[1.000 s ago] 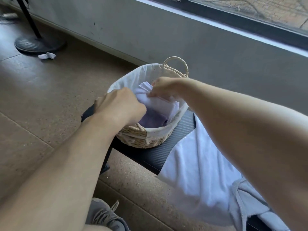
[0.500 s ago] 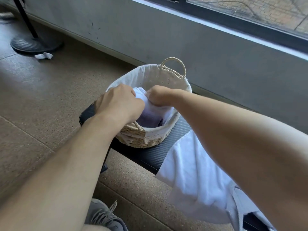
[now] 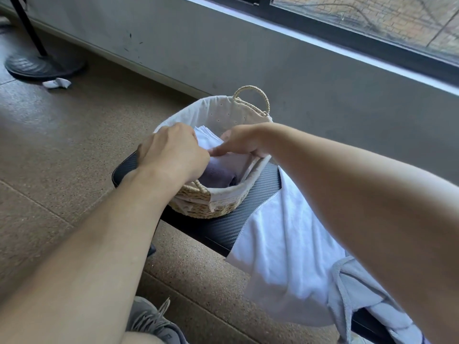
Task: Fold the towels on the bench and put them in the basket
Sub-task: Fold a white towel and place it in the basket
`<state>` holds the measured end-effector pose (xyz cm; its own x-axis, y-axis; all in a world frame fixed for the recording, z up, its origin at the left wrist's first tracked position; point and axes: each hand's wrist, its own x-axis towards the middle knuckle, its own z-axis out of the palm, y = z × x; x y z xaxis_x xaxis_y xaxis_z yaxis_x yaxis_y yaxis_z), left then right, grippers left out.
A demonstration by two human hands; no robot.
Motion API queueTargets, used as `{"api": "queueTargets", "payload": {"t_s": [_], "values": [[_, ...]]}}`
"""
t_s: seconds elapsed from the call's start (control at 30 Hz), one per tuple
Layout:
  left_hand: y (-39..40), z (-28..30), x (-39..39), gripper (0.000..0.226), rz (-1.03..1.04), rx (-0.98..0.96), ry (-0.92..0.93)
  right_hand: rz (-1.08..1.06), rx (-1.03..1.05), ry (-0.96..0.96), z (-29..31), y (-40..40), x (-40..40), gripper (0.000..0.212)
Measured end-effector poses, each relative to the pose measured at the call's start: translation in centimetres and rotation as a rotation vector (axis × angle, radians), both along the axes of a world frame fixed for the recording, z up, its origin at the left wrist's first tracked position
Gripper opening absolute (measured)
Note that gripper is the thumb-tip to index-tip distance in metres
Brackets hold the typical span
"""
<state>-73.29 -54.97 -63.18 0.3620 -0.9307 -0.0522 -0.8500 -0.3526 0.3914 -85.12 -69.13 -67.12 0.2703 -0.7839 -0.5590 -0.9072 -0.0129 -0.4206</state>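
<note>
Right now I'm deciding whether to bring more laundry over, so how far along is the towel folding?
Done: a purple towel already lies in the basket. In hand: the left hand and right hand are tucking a folded white towel in above it. Left: a white towel and a grey-blue towel lie unfolded on the bench.

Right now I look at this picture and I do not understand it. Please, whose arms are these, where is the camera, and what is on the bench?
There is no machine here. A person wears a camera on the head, so you look down along their own arms. Both hands are inside a woven basket that stands on a dark bench. The left hand and the right hand grip a folded white towel, placing it over a purple towel. On the bench, an unfolded white towel and a pale blue towel wait.
</note>
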Motion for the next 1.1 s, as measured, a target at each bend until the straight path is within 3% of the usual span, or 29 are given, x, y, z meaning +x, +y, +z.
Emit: {"api": "queueTargets", "payload": {"t_s": [0.1, 0.17, 0.3, 0.43, 0.5, 0.57, 0.67, 0.8, 0.9, 1.0, 1.1], "values": [[0.0, 0.3, -0.5, 0.034, -0.075, 0.048, -0.112, -0.035, -0.026, -0.116, 0.1, 0.0, -0.4, 0.061], [0.0, 0.4, -1.0, 0.031, -0.158, 0.115, -0.192, 0.044, -0.115, -0.017, 0.7, 0.0, -0.4, 0.061], [0.2, 0.4, -2.3, 0.02, -0.322, 0.26, -0.35, 0.234, -0.281, 0.212, 1.8, 0.2, 0.2, 0.04], [0.6, 0.3, -3.8, 0.031, -0.399, 0.407, -0.473, 0.334, -0.337, 0.349, 1.8, -0.1, 0.7, 0.017], [0.8, 0.3, -4.5, 0.033, -0.404, 0.449, -0.485, 0.277, -0.544, 0.271, 2.0, 0.0, 0.7, 0.027], [1.0, 0.5, -5.0, 0.035, -0.403, 0.468, -0.459, 0.253, -0.645, 0.14, 1.9, 0.5, 0.9, 0.023], [1.0, 0.6, -5.2, 0.038, -0.433, 0.472, -0.427, 0.318, -0.549, 0.181, 1.2, 1.2, 1.7, 0.024], [0.8, 0.3, -5.2, 0.03, -0.423, 0.443, -0.383, 0.434, -0.46, 0.369, 1.8, 1.6, 1.3, 0.054], [0.7, 0.2, -5.4, 0.019, -0.392, 0.42, -0.333, 0.433, -0.482, 0.348, 1.8, 1.7, 0.5, 0.072], [0.5, 0.3, -5.6, 0.01, -0.372, 0.437, -0.295, 0.435, -0.499, 0.351, 1.2, 1.9, 0.4, 0.067], [0.3, 0.4, -5.6, 0.028, -0.369, 0.463, -0.284, 0.512, -0.485, 0.388, 1.8, 2.4, 0.6, 0.061]]}}
